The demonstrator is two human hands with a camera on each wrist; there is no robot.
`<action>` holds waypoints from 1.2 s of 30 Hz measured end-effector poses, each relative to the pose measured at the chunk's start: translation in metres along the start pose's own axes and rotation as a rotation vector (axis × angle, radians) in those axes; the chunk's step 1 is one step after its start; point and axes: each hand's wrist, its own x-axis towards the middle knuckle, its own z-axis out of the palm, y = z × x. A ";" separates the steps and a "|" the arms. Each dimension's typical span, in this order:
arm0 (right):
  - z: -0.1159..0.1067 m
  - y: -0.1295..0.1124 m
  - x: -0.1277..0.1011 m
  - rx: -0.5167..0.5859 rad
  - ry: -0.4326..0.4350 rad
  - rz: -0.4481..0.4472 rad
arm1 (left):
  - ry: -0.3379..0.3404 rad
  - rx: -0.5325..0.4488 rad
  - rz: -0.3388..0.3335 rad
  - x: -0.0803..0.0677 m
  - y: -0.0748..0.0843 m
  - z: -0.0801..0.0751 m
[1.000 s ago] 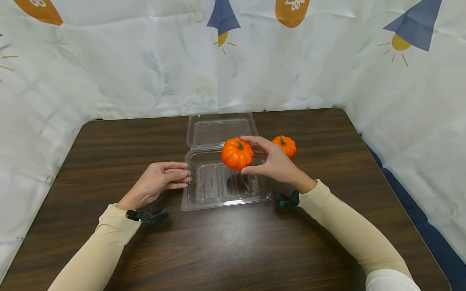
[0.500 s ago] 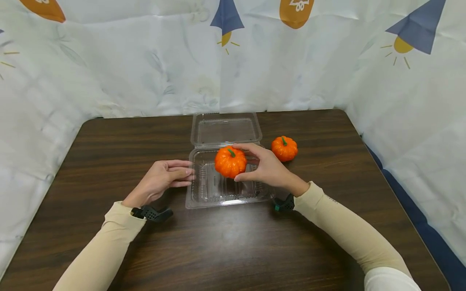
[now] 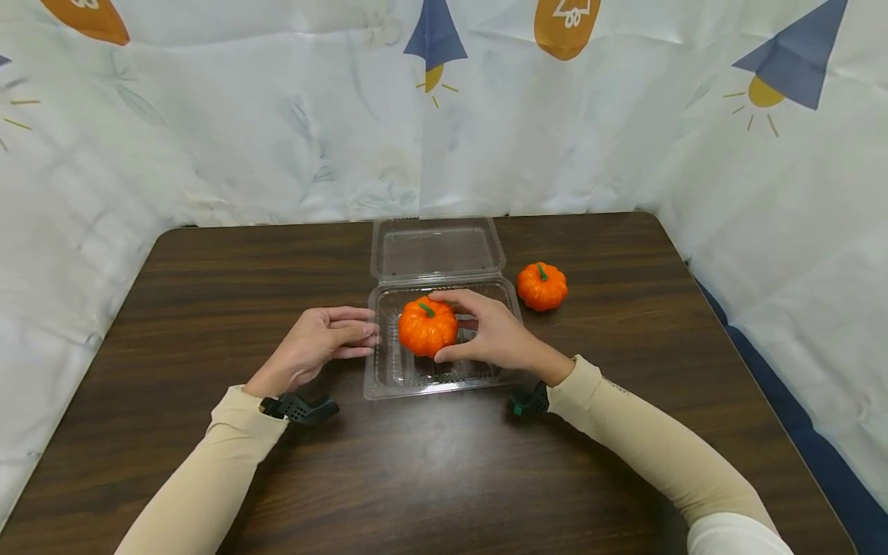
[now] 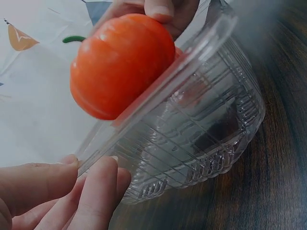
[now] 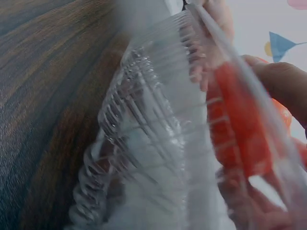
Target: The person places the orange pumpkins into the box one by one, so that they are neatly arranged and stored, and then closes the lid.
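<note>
The fingers (image 3: 454, 299) of the right hand (image 3: 489, 335) were curled over the top and far side of a small orange plastic pumpkin with a green stem (image 3: 426, 327), the thumb pressing its near side, so the pumpkin was plainly gripped. It sat over the left half of the clear plastic clamshell container (image 3: 444, 381), low within the tray's walls. Whether it already rested on the ribbed floor or hung just above it I could not make out, since the right wrist view was blurred by the plastic.

The left hand (image 3: 321, 345) lay just left of that container, its fingers nearly straight and stacked together, the tips touching the tray's left rim; in the left wrist view those fingertips (image 4: 98, 184) pressed against the clear edge without wrapping round it, and it held nothing.

The container's hinged lid (image 3: 437, 248) lay flat and open behind the tray. A second small orange pumpkin (image 3: 541, 286) stood to the right of the container, near its back corner and not touching it. The container rested on a dark brown wood-grain table (image 3: 208, 270), and behind it hung a white cloth backdrop printed with blue and orange shapes (image 3: 277, 116).
</note>
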 end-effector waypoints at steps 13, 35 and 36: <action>0.010 0.001 0.006 -0.043 -0.061 0.052 | 0.025 -0.007 -0.015 0.001 0.000 0.002; 0.016 0.005 0.010 -0.103 -0.174 0.076 | 0.031 -0.026 -0.015 -0.002 -0.001 0.003; 0.016 0.006 0.010 -0.104 -0.175 0.077 | 0.032 -0.030 -0.014 -0.002 -0.001 0.004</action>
